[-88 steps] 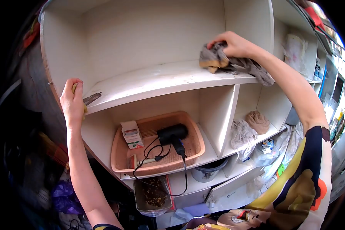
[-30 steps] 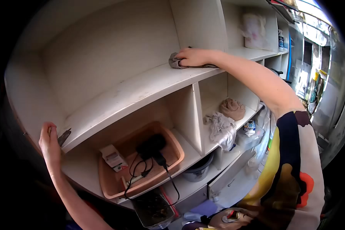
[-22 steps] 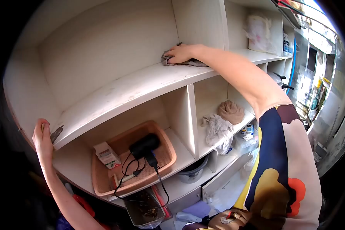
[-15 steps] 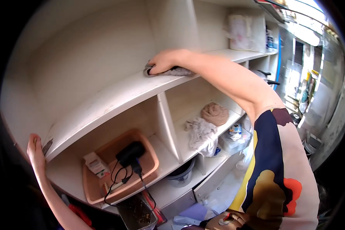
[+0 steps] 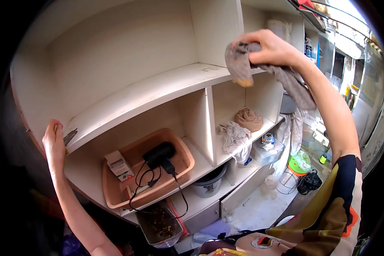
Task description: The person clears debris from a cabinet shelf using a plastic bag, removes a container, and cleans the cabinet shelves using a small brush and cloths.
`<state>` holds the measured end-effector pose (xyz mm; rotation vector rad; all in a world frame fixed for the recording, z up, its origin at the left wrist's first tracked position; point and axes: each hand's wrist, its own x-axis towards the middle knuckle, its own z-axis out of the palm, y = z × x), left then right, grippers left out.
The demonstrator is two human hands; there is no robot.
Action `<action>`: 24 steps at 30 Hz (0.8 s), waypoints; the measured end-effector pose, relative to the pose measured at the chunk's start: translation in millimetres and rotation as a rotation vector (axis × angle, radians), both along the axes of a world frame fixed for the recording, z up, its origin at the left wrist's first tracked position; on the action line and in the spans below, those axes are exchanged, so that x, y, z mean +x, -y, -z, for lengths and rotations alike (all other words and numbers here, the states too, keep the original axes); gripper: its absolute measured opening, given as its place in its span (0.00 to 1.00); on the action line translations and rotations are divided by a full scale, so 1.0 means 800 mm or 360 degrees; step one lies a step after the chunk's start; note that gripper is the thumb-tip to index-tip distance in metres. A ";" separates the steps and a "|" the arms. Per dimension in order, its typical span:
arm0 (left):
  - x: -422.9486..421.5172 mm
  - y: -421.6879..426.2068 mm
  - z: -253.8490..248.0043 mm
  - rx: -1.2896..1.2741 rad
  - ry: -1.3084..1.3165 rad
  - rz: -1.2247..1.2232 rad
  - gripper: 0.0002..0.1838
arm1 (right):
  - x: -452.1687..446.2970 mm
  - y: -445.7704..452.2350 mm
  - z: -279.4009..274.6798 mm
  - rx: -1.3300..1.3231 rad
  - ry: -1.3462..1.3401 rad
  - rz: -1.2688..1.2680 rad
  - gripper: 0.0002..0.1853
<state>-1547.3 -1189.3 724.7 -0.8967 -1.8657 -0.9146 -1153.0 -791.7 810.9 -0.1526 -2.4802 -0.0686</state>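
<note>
My right hand [image 5: 271, 49] is closed on a crumpled grey cloth [image 5: 292, 83], raised in front of the upper shelf [image 5: 158, 91]. One end of the cloth hangs below the fingers and shows a yellowish patch; the rest trails under my wrist. At the far left, my left hand [image 5: 54, 138] has its fingers curled at the front edge of the shelf unit's side panel [image 5: 34, 98]. Beside those fingers is a dark, pointed, blade-shaped piece [image 5: 70, 136]; whether I hold it or it belongs to the shelf, I cannot tell. Smudges mark the white shelf board.
Below, an orange-brown basin [image 5: 111, 190] holds a black hair dryer [image 5: 160, 154] and a white box [image 5: 119, 165]; the cord hangs over its rim. Beige and white cloths [image 5: 234, 138] lie in the middle compartment. A grey bucket [image 5: 209, 185] stands lower. Bags and a green-lidded bucket [image 5: 295, 166] are at right.
My right hand has lifted the grey cloth off the upper shelf and moved right, towards me. My left hand stays at the side panel. The view has shifted, revealing more floor at right.
</note>
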 end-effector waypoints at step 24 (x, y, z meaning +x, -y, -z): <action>0.029 -0.005 0.006 0.0414 -0.0043 0.0230 0.13 | -0.398 0.326 0.047 0.0056 0.0376 -0.0786 0.22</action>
